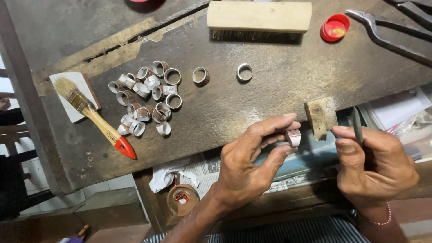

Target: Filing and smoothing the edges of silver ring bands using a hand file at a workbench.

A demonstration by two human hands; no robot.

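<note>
Scarred dark wooden counter [279, 85] carries, at the left, a wooden-handled paintbrush with a red tip [96, 119], then a heap of small silvery metal ring bands [146, 96]. Further right, the left hand [252, 162] pinches one silvery ring band [293, 137] between thumb and fingertips, beside a worn wooden peg [321, 118]. The right hand [375, 166] is closed around a slim dark metal file [357, 126].

Worn, rough wooden bench [270, 90] — dull metal rings [144, 96], one ring [293, 137] coppery — glossy red plastic cap [335, 28].
</note>
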